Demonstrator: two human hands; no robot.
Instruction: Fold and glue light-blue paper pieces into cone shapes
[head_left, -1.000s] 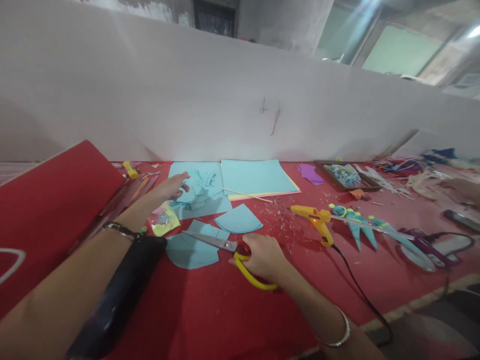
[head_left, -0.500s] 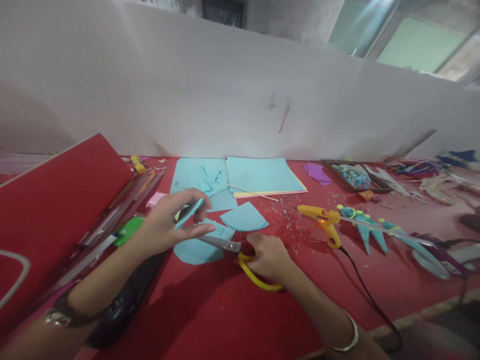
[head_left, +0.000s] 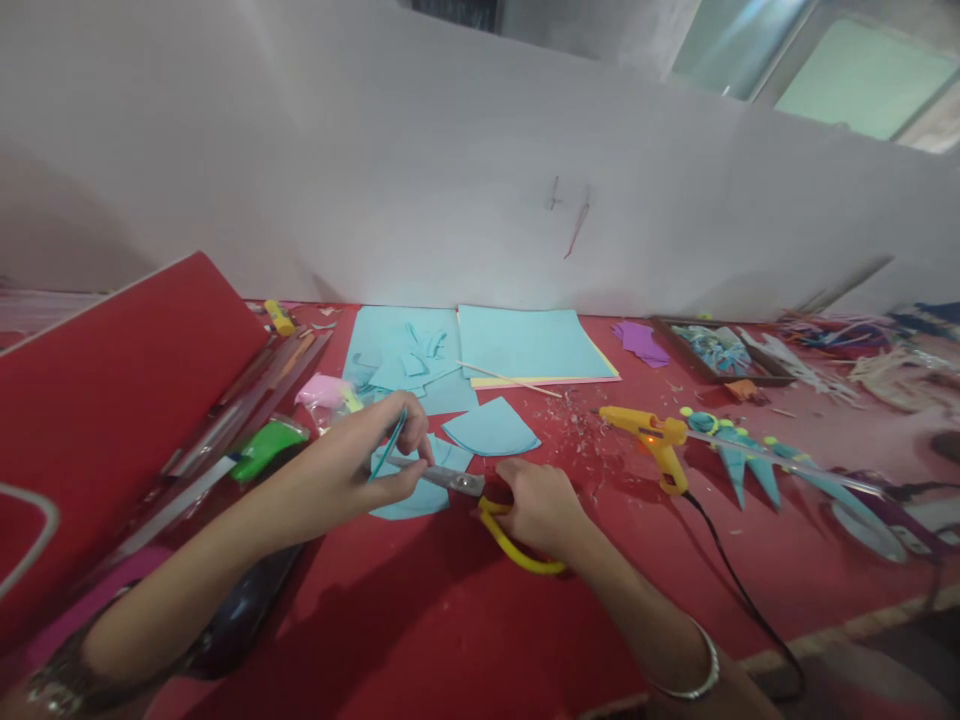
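In my left hand (head_left: 375, 450) is a small piece of light-blue paper (head_left: 390, 442), pinched between thumb and fingers and seen nearly edge-on. My right hand (head_left: 541, 508) grips yellow-handled scissors (head_left: 456, 481), whose blades point left and reach the left fingertips; whether they touch the held paper I cannot tell. Under the blades lie blue paper pieces (head_left: 409, 505) on the red table (head_left: 442, 620). Just beyond the scissors rests a fan-shaped blue paper piece (head_left: 491, 428).
Blue sheets (head_left: 525, 345) lie at the back, with a thin stick (head_left: 510, 379) across them. A yellow glue gun (head_left: 651, 432) with a cord and several blue paper cones (head_left: 739, 465) are at the right. A tray of scraps (head_left: 720, 352) sits behind. A red board (head_left: 120, 400) leans at left.
My left hand has moved slightly right, its fingers curling more around the paper, which has turned more upright. The right hand and scissors are nearly still. The view has tilted slightly.
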